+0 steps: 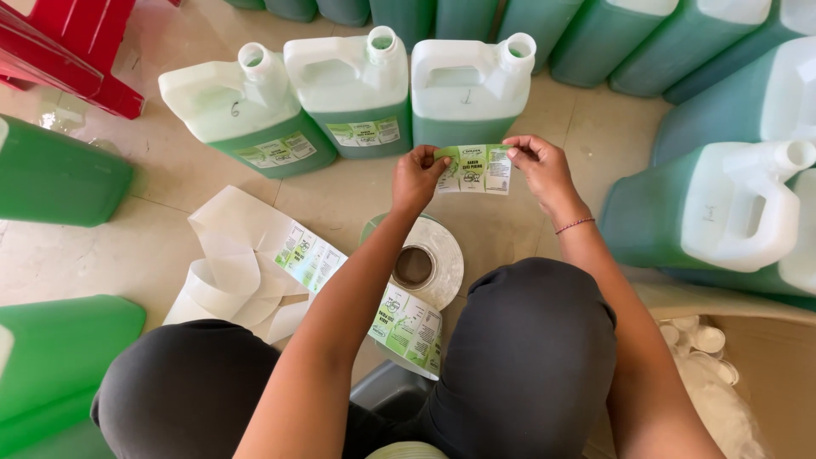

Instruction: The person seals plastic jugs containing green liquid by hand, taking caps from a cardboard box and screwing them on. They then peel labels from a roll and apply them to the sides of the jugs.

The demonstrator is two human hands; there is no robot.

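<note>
I look down on a pale beige tiled floor (153, 238), crowded at the top and right of the frame with white plastic jugs of green liquid. Three uncapped jugs stand in a row at upper centre: the left jug (246, 110) and middle jug (357, 89) already carry green-and-white labels, while the right jug (467, 89) shows a bare front.

My left hand (416, 177) pinches the left end of a rectangular green-and-white sticker label (474, 168) between thumb and fingertips, and my right hand (541, 166) pinches its right end the same way. The label is stretched flat between them at upper centre, just in front of the bare jug and clear of the floor.

Below the hands, at centre, a roll of label tape on a cardboard core (421, 263) lies flat on the floor, with a strip of printed labels (408, 327) trailing toward my knees. White backing paper (225, 263) curls in loose loops at centre left. A red plastic stool (72, 47) sits in the upper left corner, and a heap of white round caps (701, 340) lies at lower right.
</note>
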